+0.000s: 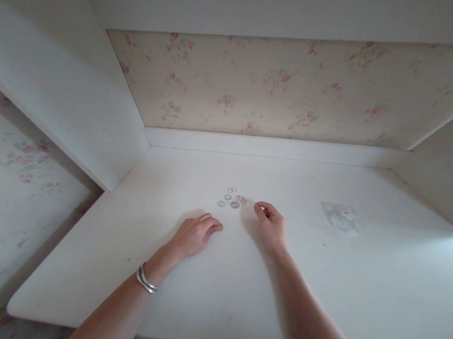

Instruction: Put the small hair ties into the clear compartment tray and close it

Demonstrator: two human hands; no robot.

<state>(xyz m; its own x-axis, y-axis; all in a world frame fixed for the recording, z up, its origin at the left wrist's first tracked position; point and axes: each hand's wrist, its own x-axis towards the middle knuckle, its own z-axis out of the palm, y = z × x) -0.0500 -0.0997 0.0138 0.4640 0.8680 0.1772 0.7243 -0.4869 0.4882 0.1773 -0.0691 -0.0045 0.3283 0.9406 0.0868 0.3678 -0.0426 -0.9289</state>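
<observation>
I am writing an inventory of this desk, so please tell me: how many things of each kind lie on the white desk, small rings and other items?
Small rings in the loose cluster by the right hand: about 6, too small for certainty
Small item at the left hand fingertips: 1
Pale patch on the desk: 1
Total: about 8

Six small rings [231,199], two hands [196,235], one bracelet [147,281]
</observation>
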